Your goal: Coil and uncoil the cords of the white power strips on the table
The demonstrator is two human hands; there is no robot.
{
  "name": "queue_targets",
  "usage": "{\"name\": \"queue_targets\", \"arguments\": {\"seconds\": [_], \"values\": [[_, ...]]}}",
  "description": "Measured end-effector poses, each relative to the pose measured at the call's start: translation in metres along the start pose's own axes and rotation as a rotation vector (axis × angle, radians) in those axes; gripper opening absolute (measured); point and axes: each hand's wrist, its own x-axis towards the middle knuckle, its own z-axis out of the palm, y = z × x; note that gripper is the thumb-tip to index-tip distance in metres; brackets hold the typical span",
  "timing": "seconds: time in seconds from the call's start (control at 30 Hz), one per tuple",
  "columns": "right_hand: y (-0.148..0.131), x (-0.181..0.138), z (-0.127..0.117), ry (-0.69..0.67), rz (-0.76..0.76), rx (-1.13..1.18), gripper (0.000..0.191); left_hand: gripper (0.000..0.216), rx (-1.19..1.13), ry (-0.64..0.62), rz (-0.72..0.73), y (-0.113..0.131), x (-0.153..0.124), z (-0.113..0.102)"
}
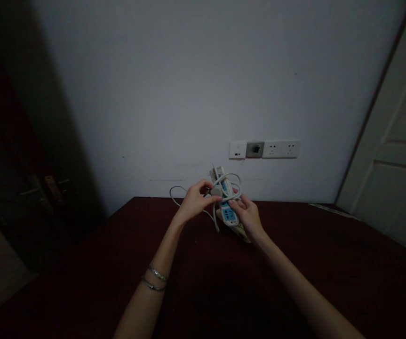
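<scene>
Near the back of the dark red table, my left hand [200, 198] pinches a pale round plug [217, 190] at the end of a white cord. My right hand [245, 211] grips a white power strip with blue sockets [228, 214], its fingers also at the looped cord [236, 181]. The strip is tilted, its far end toward the wall. Beneath it lies a second, yellowish strip-like piece [242, 232], partly hidden. One thin cord [176, 188] loops out to the left behind my left hand.
The dark red table [195, 282] meets a pale wall [174, 94]. Wall sockets and switch plates [272, 149] sit behind the hands. On the right stands a white door [400, 141]; on the left, a dark door with a handle [29, 191]. A thin strip [333, 210] lies at the table's back right.
</scene>
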Motion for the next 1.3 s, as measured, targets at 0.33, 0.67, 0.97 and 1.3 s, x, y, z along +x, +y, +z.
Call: {"name": "queue_targets", "arguments": {"seconds": [0.33, 0.67, 0.97, 1.3], "values": [[0.004, 0.003, -0.002, 0.046, -0.025, -0.034, 0.066, 0.037, -0.126, -0.030, -0.126, -0.003, -0.003, 0.003], [0.000, 0.003, -0.005, -0.047, -0.112, -0.058, 0.067, 0.039, -0.190, -0.081, -0.237, -0.019, -0.001, 0.004], [-0.008, 0.008, -0.013, -0.055, 0.048, 0.031, 0.063, 0.048, -0.533, 0.044, -0.274, -0.010, -0.001, -0.006], [-0.005, 0.009, -0.013, -0.070, 0.078, -0.052, 0.062, 0.053, -0.379, 0.029, -0.231, -0.010, 0.000, -0.010]]}}
